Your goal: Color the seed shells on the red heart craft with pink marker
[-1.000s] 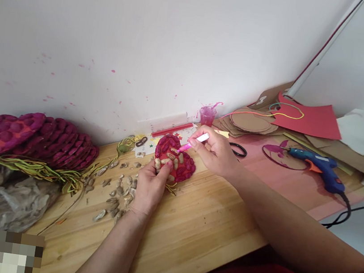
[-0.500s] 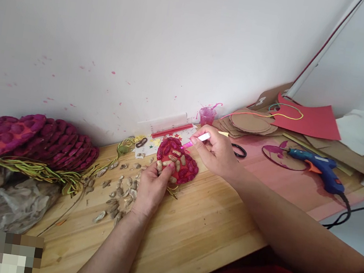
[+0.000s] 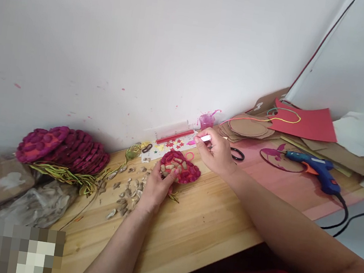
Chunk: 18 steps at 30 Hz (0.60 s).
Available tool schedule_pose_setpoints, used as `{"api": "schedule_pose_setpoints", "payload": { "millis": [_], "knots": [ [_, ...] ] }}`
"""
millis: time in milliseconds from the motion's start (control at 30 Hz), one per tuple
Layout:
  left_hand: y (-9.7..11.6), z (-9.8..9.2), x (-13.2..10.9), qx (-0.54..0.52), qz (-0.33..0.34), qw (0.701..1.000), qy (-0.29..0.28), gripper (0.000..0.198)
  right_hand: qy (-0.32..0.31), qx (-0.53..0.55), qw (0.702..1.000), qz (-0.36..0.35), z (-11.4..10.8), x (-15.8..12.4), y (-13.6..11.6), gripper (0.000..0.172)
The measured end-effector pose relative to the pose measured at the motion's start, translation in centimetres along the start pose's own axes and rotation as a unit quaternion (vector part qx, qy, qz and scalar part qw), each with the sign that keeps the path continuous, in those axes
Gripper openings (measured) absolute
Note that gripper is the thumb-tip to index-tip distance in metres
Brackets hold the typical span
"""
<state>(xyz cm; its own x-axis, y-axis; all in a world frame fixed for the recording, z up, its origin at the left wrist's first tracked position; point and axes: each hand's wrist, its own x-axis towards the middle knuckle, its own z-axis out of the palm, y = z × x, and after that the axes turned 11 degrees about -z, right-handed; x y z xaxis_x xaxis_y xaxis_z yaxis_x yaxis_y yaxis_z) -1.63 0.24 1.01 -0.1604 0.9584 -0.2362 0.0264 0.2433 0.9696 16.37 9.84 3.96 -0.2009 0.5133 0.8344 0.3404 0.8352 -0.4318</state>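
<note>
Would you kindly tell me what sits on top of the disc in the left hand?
Pale peanut shells and magenta ones sit on the disc; the patch under the left hand cannot be seen.

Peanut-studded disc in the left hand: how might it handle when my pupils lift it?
The peanut-studded disc is probably light, since the left hand grips just one edge. It seems fairly stiff, with no obvious sag. It may smear, given the pink-tipped tool in the right hand.
</note>
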Motion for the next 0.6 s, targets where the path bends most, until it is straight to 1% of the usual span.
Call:
{"api": "schedule_pose_setpoints", "payload": {
  "millis": [100, 167, 200, 267, 300, 333, 367, 433, 467, 500, 567, 600],
  "knots": [
    [0.2, -0.6, 0.1, 0.025, -0.002, 0.999, 0.022, 0.052, 0.007, 0.002, 1.000, -0.006, 0.1, 0.0, 0.3, 0.013],
    [0.4, -1.2, 0.1, 0.094, -0.007, 0.994, 0.052, 0.055, 0.007, 0.005, 1.000, -0.003, 0.1, 0.0, 0.5, 0.013],
    [0.5, -1.6, -0.1, 0.136, -0.009, 0.987, 0.081, 0.060, 0.006, 0.007, 1.000, 0.001, 0.2, -0.1, 0.6, 0.014],
    [0.8, -2.3, -0.7, 0.228, -0.014, 0.963, 0.140, 0.071, 0.005, 0.008, 1.000, 0.011, 0.2, -0.1, 0.6, 0.014],
    [1.0, -2.6, -1.2, 0.269, -0.014, 0.950, 0.160, 0.074, 0.007, 0.009, 1.000, 0.013, 0.2, -0.1, 0.6, 0.014],
    [1.3, -2.8, -1.8, 0.318, -0.014, 0.932, 0.171, 0.074, 0.009, 0.010, 1.000, 0.015, 0.1, -0.1, 0.6, 0.014],
    [1.7, -2.9, -2.6, 0.364, -0.003, 0.915, 0.174, 0.068, 0.012, 0.011, 1.000, 0.016, 0.0, -0.1, 0.5, 0.013],
    [2.9, -2.7, -4.7, 0.443, 0.053, 0.875, 0.186, 0.047, 0.018, 0.014, 1.000, 0.016, -0.1, 0.1, 0.3, 0.013],
    [3.8, -2.5, -6.0, 0.477, 0.093, 0.852, 0.194, 0.037, 0.019, 0.016, 1.000, 0.015, -0.2, 0.1, 0.2, 0.013],
    [4.8, -2.2, -7.4, 0.490, 0.150, 0.835, 0.199, 0.030, 0.018, 0.020, 1.000, 0.013, -0.3, 0.2, 0.2, 0.013],
    [6.8, -1.6, -10.4, 0.457, 0.280, 0.820, 0.202, 0.025, 0.017, 0.031, 0.999, 0.009, -0.3, 0.2, 0.0, 0.013],
    [7.5, -1.5, -12.0, 0.437, 0.324, 0.814, 0.203, 0.028, 0.014, 0.038, 0.999, 0.009, -0.3, 0.2, -0.1, 0.013]
  ]
}}
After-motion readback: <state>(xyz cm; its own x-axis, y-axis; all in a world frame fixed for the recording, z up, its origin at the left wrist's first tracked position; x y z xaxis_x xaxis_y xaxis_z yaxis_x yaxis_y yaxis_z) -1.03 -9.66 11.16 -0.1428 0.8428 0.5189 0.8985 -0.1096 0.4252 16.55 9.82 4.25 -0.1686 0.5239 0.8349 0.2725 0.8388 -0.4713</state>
